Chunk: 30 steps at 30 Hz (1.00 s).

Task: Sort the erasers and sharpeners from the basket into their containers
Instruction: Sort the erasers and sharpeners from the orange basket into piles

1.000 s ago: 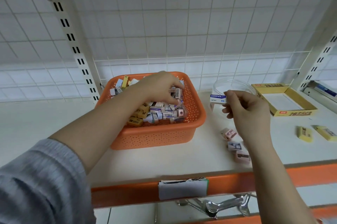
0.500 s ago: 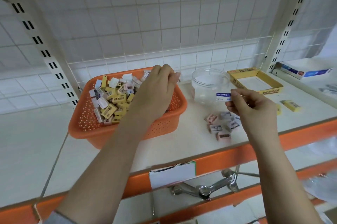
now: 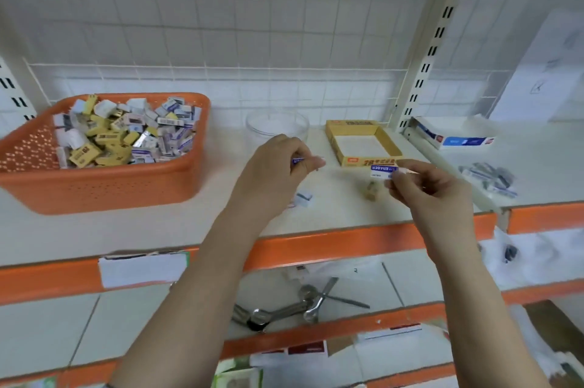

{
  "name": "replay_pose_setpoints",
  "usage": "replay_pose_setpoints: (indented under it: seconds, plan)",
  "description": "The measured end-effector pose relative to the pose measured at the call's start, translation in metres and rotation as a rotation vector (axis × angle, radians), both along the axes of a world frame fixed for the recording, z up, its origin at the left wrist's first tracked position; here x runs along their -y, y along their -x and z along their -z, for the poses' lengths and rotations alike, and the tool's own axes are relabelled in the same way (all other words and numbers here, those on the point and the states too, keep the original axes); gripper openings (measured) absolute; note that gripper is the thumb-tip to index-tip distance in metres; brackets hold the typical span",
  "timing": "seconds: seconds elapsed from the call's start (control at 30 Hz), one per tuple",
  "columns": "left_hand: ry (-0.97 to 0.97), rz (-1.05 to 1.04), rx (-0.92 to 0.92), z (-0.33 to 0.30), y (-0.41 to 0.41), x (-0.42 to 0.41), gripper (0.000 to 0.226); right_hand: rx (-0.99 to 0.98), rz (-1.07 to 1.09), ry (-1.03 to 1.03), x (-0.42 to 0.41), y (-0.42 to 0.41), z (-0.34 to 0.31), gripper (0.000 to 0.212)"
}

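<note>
Erasers are in both hands just now. The right hand (image 3: 433, 194) pinches a white eraser (image 3: 383, 170) with a blue band by its fingertips, held in the air just in front of the yellow box (image 3: 335, 137). The left hand (image 3: 278, 169) has its fingers curled round a small piece (image 3: 297, 161) with a blue edge (too blurred for me to call it an eraser or a sharpener), below the clear tub (image 3: 278, 123). The orange basket (image 3: 104, 185), heaped with mixed pieces, sits well apart to the left on the shelf (image 3: 221, 223).

What could go wrong, to my eye: both holds are light fingertip pinches, so a quick flick toward the box could send the eraser skidding over its low wall. The left hand's piece could also land in the wrong container if it is not checked, since the tub and box stand close together.

For room, there is open shelf between the basket and the tub, and both hands have free air above the containers. The orange front lip (image 3: 347, 245) is near the wrists, and 2 loose pieces (image 3: 304, 198) lie just behind it, so a dragged sleeve or forearm could knock them off. The upright post (image 3: 420, 77) hems in the box on its far right.
</note>
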<state>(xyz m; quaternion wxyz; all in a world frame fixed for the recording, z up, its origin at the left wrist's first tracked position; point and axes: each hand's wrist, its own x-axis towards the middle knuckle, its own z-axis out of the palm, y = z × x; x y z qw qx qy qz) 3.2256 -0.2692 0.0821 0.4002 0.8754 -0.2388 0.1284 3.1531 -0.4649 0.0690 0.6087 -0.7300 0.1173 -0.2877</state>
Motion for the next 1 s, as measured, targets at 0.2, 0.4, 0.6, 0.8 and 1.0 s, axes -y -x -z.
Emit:
replay_pose_setpoints:
  seconds: [0.2,0.4,0.6,0.8,1.0]
  plan:
    - [-0.052,0.016,-0.103,0.013,0.028,0.086,0.019,-0.059,0.042,0.004,0.1,0.023,0.005,0.019]
    - [-0.045,0.075,-0.163,0.02,0.029,0.141,0.012,-0.136,0.251,0.111,0.183,0.019,0.008,0.017]
    - [-0.033,0.131,-0.194,0.024,0.017,0.179,0.019,-0.234,0.504,0.246,0.235,-0.013,0.016,0.021]
    - [-0.046,0.123,-0.177,0.021,-0.009,0.213,0.022,-0.48,0.497,0.335,0.244,-0.022,0.035,0.027]
    - [-0.103,0.092,-0.144,0.021,-0.049,0.255,0.025,-0.338,0.563,0.391,0.225,-0.014,0.035,0.029]
